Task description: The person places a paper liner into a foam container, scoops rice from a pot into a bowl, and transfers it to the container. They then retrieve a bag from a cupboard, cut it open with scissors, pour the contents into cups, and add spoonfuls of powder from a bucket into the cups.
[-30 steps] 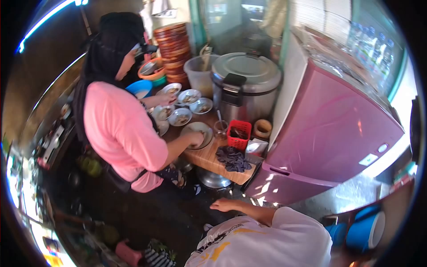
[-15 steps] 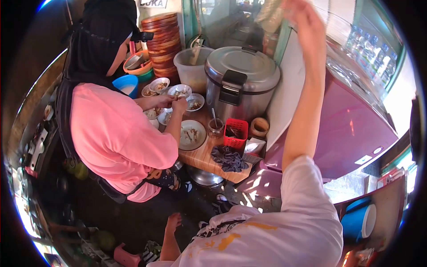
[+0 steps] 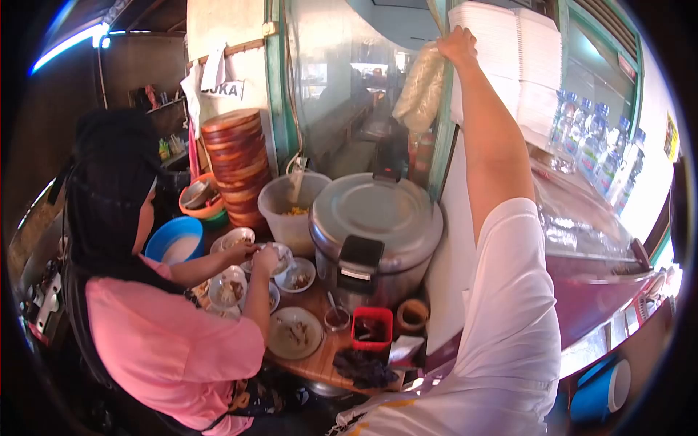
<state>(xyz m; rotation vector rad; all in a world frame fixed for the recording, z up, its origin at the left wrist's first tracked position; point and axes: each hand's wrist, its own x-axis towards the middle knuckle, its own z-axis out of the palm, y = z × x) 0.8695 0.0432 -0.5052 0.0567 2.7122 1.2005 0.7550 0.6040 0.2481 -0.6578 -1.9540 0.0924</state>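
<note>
My right hand (image 3: 458, 46) is raised at the upper right, its fingers closed at the top of a hanging plastic bag (image 3: 424, 87) with pale contents. Just right of it rise stacks of white boxes (image 3: 494, 43). My left hand is out of the frame. Below my raised arm stands a large steel pot (image 3: 374, 225) with a lid and black latch. Near its base are a red basket (image 3: 371, 328), a spoon jar (image 3: 337, 317), a brown pot (image 3: 414, 314) and a dark cloth (image 3: 363, 367).
At left a co-worker in pink (image 3: 167, 334) handles small white bowls (image 3: 297, 275) with both hands. A plate (image 3: 294, 333), clear bucket (image 3: 294, 211), blue basin (image 3: 174, 241) and stacked wooden plates (image 3: 236, 167) stand nearby. Water bottles (image 3: 592, 145) line the right.
The view has tilted upward. My right hand, near the frame's top before, now shows fully at the bag's top. My left hand has left the view.
</note>
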